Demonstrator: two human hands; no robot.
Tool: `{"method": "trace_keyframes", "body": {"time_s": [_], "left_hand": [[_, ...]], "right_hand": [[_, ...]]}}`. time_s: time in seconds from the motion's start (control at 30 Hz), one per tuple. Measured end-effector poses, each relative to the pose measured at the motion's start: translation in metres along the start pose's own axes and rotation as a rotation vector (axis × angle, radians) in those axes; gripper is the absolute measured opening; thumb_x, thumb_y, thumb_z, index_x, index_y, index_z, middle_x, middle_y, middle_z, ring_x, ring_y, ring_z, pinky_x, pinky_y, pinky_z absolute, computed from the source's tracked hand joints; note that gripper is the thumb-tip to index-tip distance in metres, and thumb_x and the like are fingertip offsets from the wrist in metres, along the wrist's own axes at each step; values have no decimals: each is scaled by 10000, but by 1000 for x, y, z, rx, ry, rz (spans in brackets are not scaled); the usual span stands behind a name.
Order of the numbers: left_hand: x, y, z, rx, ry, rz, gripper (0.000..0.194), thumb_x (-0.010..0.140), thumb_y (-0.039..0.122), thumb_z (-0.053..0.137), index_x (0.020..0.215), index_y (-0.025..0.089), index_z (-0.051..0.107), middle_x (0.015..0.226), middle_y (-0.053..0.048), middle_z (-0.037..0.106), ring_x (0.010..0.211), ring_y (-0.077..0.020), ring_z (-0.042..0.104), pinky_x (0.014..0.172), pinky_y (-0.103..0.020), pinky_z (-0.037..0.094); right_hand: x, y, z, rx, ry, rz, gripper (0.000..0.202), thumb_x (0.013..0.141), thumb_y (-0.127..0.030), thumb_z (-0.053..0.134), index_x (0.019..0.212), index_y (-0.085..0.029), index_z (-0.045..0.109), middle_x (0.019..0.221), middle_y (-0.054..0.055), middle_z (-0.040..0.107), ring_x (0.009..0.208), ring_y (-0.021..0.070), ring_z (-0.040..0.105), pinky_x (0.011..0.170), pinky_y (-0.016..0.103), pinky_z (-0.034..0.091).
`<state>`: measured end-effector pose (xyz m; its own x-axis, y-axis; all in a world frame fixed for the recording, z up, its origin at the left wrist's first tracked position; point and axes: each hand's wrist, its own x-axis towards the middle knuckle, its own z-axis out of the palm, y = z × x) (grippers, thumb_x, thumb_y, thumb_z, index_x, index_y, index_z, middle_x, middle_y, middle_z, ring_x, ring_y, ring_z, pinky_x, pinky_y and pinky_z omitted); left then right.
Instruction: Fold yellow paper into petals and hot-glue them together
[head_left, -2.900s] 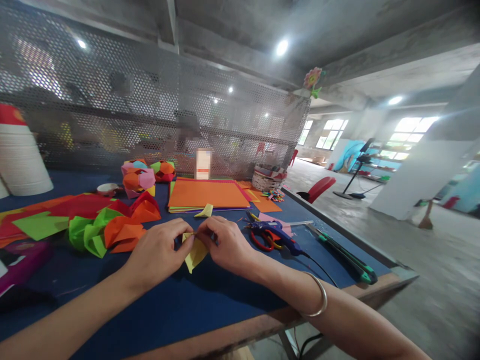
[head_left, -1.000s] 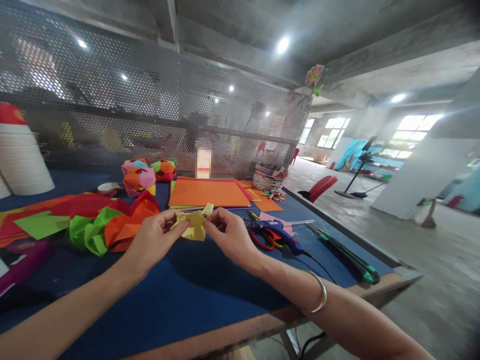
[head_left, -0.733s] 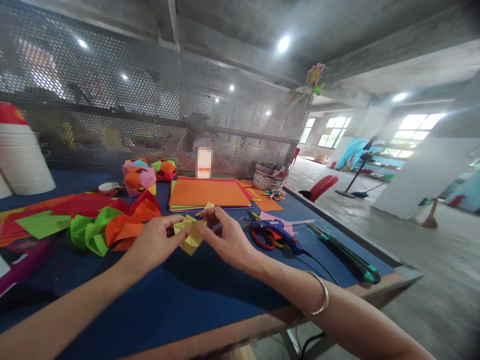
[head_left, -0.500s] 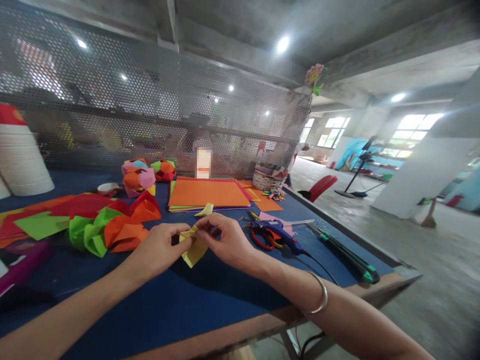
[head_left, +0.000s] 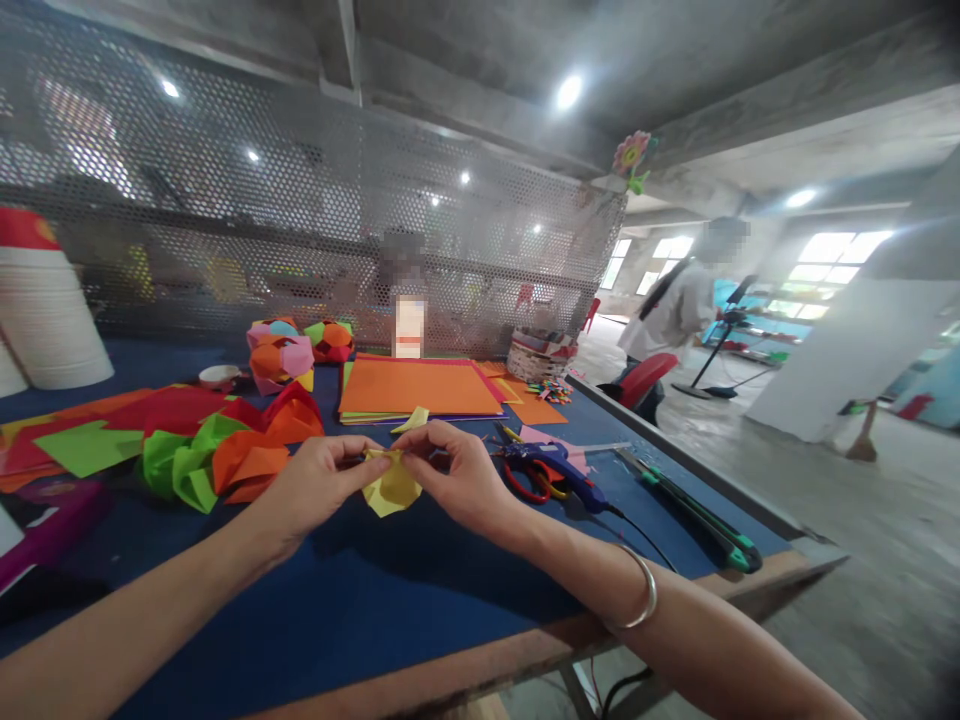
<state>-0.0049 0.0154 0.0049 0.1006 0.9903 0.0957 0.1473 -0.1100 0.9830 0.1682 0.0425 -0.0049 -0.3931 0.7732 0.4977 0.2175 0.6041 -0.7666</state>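
Between both hands, above the blue tabletop [head_left: 360, 620], is a small piece of yellow paper [head_left: 392, 487], creased and hanging downward. My left hand [head_left: 326, 480] pinches its upper left edge, and my right hand [head_left: 454, 470] pinches the upper right edge. The fingertips nearly meet along the top. Just behind them lies another folded scrap of yellow paper [head_left: 412, 420]. Left of my left hand sit folded orange paper pieces [head_left: 251, 465] and folded green paper pieces [head_left: 180, 465].
A stack of coloured paper [head_left: 420, 387] lies behind the hands. To the right are a blue glue gun [head_left: 559, 463], red-handled scissors [head_left: 525, 483], and a green-black utility knife [head_left: 697, 512]. A wicker basket [head_left: 540, 358] and paper balls [head_left: 279, 358] stand farther back. A person [head_left: 667, 310] is beyond the table.
The yellow paper has turned and spread wider, with both hands now pinching its top edge at either side. A person has come into view at the right beyond the table.
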Motion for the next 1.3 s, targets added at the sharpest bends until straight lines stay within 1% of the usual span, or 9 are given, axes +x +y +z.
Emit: {"method": "trace_keyframes", "body": {"time_s": [0.23, 0.3, 0.43, 0.53, 0.67, 0.83, 1.07, 1.13, 1.3], "left_hand": [[-1, 0, -1, 32, -15, -13, 307, 514, 434, 784, 633, 176, 669, 632, -1, 663, 590, -136, 553, 589, -247, 420], [-1, 0, -2, 99, -13, 33, 296, 552, 453, 747, 647, 182, 673, 643, -10, 677, 610, -156, 575, 603, -260, 435], [-1, 1, -3, 231, -17, 147, 279, 626, 473, 670, 652, 196, 686, 652, -13, 687, 636, -174, 595, 627, -269, 452], [-1, 1, -5, 259, -9, 185, 267, 652, 456, 660, 686, 194, 704, 672, -14, 695, 656, -174, 600, 644, -265, 457], [-1, -1, -7, 176, -8, 131, 267, 621, 436, 722, 715, 186, 716, 681, -16, 702, 650, -167, 600, 617, -252, 454], [-2, 4, -4, 8, 2, 2, 266, 528, 402, 789, 651, 184, 698, 609, 7, 677, 584, -126, 574, 591, -226, 436], [-2, 5, -4, 78, -1, 34, 302, 546, 478, 725, 603, 185, 680, 582, -6, 671, 540, -135, 557, 550, -243, 419], [-2, 4, -4, 131, -1, 62, 299, 568, 482, 699, 613, 186, 686, 581, -6, 676, 544, -142, 563, 555, -248, 424], [-4, 3, -4, 253, -25, 160, 273, 655, 456, 629, 638, 191, 695, 613, -6, 681, 590, -155, 582, 586, -251, 442]], "right_hand": [[0, -2, -4, -6, -46, -125, 143, 771, -113, 574, 805, -154, 706, 776, 13, 640, 703, 118, 581, 639, 227, 453], [1, -4, -7, 57, -87, -66, 150, 776, -130, 560, 803, -155, 705, 799, 15, 642, 724, 118, 583, 668, 233, 455], [4, -2, -12, 368, -203, 187, 177, 828, -282, 587, 778, -151, 695, 742, 3, 641, 685, 109, 567, 677, 236, 449], [5, 3, -9, 459, -195, 237, 216, 782, -361, 680, 791, -146, 666, 725, -8, 634, 659, 101, 566, 661, 229, 455], [5, 7, -1, 323, -109, 193, 176, 716, -290, 721, 802, -161, 639, 733, -26, 628, 641, 96, 569, 636, 226, 465], [3, 8, 1, 211, -53, 48, 70, 754, -233, 660, 783, -170, 669, 764, -6, 650, 666, 109, 583, 650, 244, 475], [-1, -6, -10, -30, -114, -182, 129, 786, -137, 541, 762, -181, 660, 803, 17, 654, 741, 134, 598, 695, 258, 478], [-1, -9, -11, -19, -138, -138, 137, 804, -160, 527, 762, -170, 657, 789, 16, 650, 737, 133, 592, 700, 255, 471], [3, -2, -9, 158, -176, 143, 219, 788, -346, 641, 677, -160, 610, 671, -7, 620, 592, 102, 535, 579, 227, 431]]}}
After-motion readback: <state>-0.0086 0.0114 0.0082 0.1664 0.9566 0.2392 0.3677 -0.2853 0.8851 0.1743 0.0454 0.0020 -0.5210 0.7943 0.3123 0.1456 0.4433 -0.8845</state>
